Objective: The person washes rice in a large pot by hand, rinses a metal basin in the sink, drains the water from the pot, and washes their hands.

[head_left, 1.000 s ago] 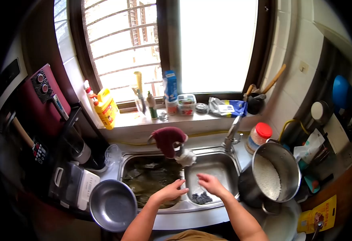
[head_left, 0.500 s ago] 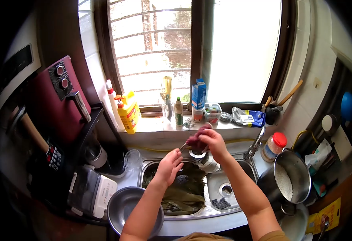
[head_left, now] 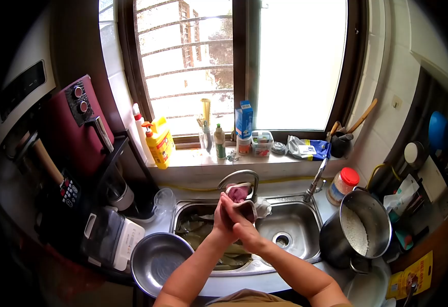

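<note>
My left hand point(head_left: 222, 219) and my right hand point(head_left: 245, 231) are pressed together over the left sink basin point(head_left: 182, 209), fingers closed. Between them is a bunched maroon cloth point(head_left: 239, 193) with a pale edge, showing above my fingertips just below the curved faucet point(head_left: 240, 173). Parts of the cloth and several fingers are hidden by my hands. Beneath them, long green leaves point(head_left: 195, 238) lie in the left basin, partly covered by my forearms.
A metal bowl point(head_left: 155, 261) stands left of the sink. The right basin point(head_left: 303, 220) has a drain. On the right are a large pot point(head_left: 331, 240) of white grains and a red-lidded jar point(head_left: 342, 185). Bottles and a blue carton point(head_left: 244, 120) line the windowsill.
My hands were apart, with the cloth pinched in my right fingers. They have come together lower around the cloth. The dark scrubber in the right basin is out of sight now.
</note>
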Demonstrator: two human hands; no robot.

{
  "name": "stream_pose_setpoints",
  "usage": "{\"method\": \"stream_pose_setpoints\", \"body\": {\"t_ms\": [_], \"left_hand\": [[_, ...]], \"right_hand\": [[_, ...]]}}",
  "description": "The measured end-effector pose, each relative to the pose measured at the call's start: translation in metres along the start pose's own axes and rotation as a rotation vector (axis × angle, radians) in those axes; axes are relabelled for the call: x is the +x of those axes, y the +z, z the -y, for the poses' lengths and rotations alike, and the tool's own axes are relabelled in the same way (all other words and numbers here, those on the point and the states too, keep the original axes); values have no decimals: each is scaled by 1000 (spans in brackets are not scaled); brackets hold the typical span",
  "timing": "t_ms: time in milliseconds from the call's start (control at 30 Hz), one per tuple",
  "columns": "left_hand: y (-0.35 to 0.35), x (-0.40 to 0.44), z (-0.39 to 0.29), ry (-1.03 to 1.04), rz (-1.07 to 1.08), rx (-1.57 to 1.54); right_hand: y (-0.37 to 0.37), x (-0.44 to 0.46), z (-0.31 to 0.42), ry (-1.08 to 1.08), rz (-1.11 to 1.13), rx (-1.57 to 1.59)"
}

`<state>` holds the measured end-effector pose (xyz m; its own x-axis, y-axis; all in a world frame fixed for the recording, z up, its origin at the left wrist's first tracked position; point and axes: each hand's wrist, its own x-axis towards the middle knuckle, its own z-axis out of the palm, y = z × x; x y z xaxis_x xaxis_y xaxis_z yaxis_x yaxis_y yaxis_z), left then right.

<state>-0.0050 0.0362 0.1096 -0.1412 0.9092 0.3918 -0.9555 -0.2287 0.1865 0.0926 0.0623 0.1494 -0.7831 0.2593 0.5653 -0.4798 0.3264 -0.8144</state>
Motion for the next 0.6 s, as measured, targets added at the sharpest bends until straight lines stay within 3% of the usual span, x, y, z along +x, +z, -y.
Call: {"method": "stream_pose_setpoints", "body": {"t_ms": [67, 100, 133, 167, 200, 233, 267, 300, 367, 400, 433, 500, 600], "left_hand": [[39, -1, 4, -28, 20, 117], [63, 1, 8, -51, -225, 163], [74, 2, 11, -72, -471, 206], [65, 3, 17, -130, -360, -25], [36, 2, 15, -167, -311, -83], [42, 1, 15, -171, -338, 121], [47, 0, 16, -184, -368, 326], [44, 2, 16, -178, -366, 329], [37, 8, 13, -114, -565, 1019], [43, 11, 12, -115, -607, 1126], [43, 13, 17, -111, -606, 1127], [38, 16, 44, -66, -665, 420], [17, 16, 68, -14, -640, 533]], "right_hand": [[3, -3, 19, 94, -129, 633], [-2, -2, 21, 11, -220, 831], [-6, -1, 23, 77, -297, 1103], [-11, -2, 23, 143, -371, 1374], [-22, -8, 2, 183, -260, 1488], [-33, -17, -22, 224, -149, 1604], [-38, -23, -24, 380, -263, 1452], [-44, -29, -32, 380, -256, 1452], [-46, -43, -46, 707, -576, 939], [-45, -48, -43, 698, -606, 935], [-41, -49, -33, 679, -633, 1060], [-35, -42, -23, 503, -484, 1303], [-42, -48, -61, 516, -524, 1178]]}}
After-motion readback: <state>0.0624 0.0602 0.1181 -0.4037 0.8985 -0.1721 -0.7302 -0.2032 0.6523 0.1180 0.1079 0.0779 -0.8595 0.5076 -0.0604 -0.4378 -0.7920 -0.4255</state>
